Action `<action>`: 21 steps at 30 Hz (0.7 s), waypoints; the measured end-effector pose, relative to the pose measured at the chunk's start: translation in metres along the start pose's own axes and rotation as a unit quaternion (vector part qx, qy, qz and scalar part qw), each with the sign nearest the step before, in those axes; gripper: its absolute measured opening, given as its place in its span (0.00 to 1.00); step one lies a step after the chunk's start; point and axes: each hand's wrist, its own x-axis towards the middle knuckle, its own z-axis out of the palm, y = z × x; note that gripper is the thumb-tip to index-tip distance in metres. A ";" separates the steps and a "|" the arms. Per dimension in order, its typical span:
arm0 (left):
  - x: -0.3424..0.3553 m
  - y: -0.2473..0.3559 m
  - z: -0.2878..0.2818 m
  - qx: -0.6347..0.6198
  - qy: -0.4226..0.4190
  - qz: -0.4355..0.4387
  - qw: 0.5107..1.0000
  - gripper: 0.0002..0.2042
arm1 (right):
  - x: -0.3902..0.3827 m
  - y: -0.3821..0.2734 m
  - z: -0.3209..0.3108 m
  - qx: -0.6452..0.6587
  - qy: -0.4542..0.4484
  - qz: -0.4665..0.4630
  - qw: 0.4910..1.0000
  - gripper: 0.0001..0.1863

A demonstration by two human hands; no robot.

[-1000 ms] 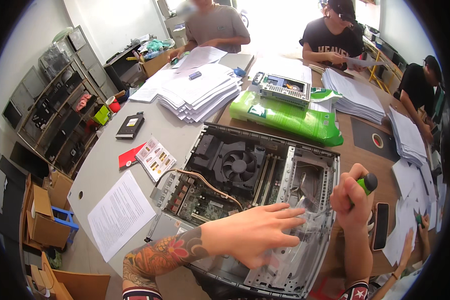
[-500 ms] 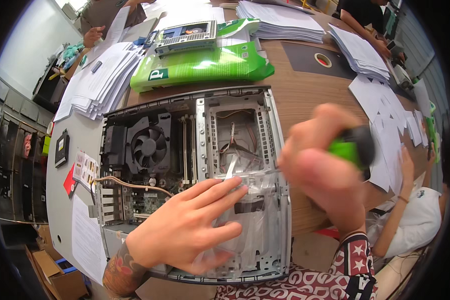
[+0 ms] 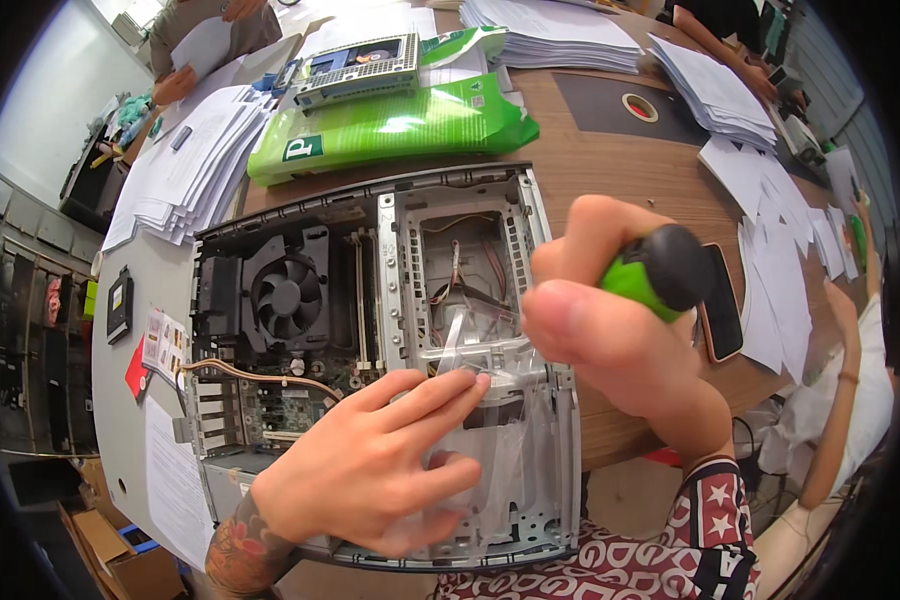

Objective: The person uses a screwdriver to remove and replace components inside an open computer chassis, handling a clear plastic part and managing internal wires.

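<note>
An opened computer case [image 3: 390, 300] lies flat in front of me, with its black cooling fan [image 3: 288, 297] and circuit board [image 3: 280, 405] exposed. My left hand [image 3: 375, 460] rests over the case's near right part, fingers stretched out on a clear plastic bag [image 3: 515, 450]. A pale strip [image 3: 454, 340] slants up beyond those fingertips. My right hand [image 3: 610, 320] is closed around a green and black screwdriver handle [image 3: 660, 270] above the case's right edge; the tool's shaft is hidden.
A green paper package [image 3: 390, 135] beyond the case carries a metal drive cage [image 3: 358, 72]. Paper stacks [image 3: 195, 165] flank it. At right lie a phone [image 3: 722, 305], a tape roll [image 3: 639, 108] and loose sheets [image 3: 770, 270]. Other people's arms [image 3: 840, 400] reach in around the table.
My right hand, blurred before, has come left and slightly down with the screwdriver, uncovering the phone. My left hand stays nearly in place. A person at the far left has shifted with a paper.
</note>
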 end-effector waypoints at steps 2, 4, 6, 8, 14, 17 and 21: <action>-0.004 0.003 -0.001 0.002 -0.001 -0.007 1.000 0.15 | -0.001 -0.004 0.002 0.030 0.002 0.029 0.999 0.12; -0.004 0.006 -0.002 0.002 -0.004 -0.005 1.000 0.15 | 0.001 0.001 0.003 -0.002 -0.001 0.011 1.000 0.12; 0.003 0.008 -0.004 0.000 -0.007 -0.002 1.000 0.15 | 0.000 -0.004 -0.001 -0.038 -0.004 -0.013 0.999 0.13; 0.003 0.007 -0.001 0.004 -0.011 -0.006 1.000 0.15 | 0.001 -0.007 -0.002 0.006 -0.001 0.029 1.000 0.13; -0.001 0.008 -0.001 0.017 -0.021 -0.008 1.000 0.15 | -0.002 -0.007 0.004 0.024 0.003 0.039 0.999 0.12; 0.002 0.007 -0.002 0.004 0.000 -0.002 1.000 0.15 | 0.000 -0.005 -0.001 0.006 0.000 0.025 1.000 0.12; -0.002 0.005 -0.006 -0.022 0.018 -0.010 1.000 0.14 | 0.004 -0.003 0.005 0.025 -0.008 0.031 0.999 0.12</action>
